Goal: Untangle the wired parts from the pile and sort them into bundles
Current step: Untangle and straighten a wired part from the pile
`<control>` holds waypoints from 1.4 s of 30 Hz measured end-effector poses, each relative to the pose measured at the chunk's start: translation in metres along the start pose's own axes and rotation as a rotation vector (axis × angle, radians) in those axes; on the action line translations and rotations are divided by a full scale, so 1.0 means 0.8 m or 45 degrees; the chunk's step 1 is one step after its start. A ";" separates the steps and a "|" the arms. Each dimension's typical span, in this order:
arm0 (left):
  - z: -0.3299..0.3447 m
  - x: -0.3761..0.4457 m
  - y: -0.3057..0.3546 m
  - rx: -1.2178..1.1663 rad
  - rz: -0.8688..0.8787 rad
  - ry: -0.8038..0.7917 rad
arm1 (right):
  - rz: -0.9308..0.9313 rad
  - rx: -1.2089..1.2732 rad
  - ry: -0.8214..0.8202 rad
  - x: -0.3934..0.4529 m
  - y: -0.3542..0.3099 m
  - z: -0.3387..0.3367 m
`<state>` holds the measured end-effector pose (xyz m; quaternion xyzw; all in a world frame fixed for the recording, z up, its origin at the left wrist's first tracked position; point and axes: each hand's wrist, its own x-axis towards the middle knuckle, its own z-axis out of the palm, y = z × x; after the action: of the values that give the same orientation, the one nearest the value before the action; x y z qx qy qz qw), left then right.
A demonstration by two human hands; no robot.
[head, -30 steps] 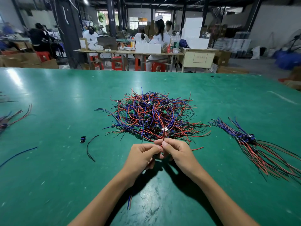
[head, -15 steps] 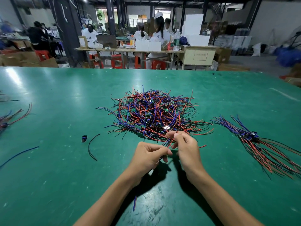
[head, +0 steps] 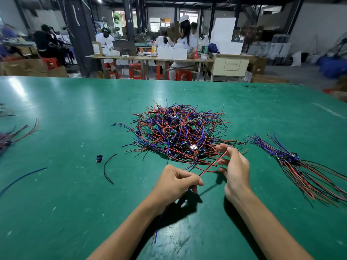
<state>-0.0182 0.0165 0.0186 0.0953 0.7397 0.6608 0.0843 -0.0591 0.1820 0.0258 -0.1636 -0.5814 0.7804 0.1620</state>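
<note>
bare mat [head: 62, 199] left — pile [head: 178, 132] ahead

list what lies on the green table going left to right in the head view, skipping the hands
wire bundle at the left edge → loose blue wire → small black part → loose black wire → tangled pile → sorted bundle
</note>
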 end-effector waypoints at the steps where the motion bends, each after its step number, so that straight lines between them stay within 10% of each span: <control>1: 0.000 0.000 0.001 0.002 0.007 -0.005 | 0.011 0.025 -0.012 0.000 0.000 -0.001; 11: -0.017 0.002 0.011 -0.296 -0.025 0.097 | -0.065 -0.107 -0.346 -0.004 -0.001 -0.004; 20: -0.027 0.002 0.010 -0.669 -0.034 0.094 | -0.743 -0.792 -0.826 -0.036 0.026 0.002; 42: -0.022 0.003 0.008 -0.478 0.176 0.440 | 0.272 0.093 -0.608 -0.042 -0.001 0.010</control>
<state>-0.0250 0.0012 0.0269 0.0139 0.5992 0.7972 -0.0722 -0.0327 0.1604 0.0312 -0.0292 -0.5538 0.8301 -0.0574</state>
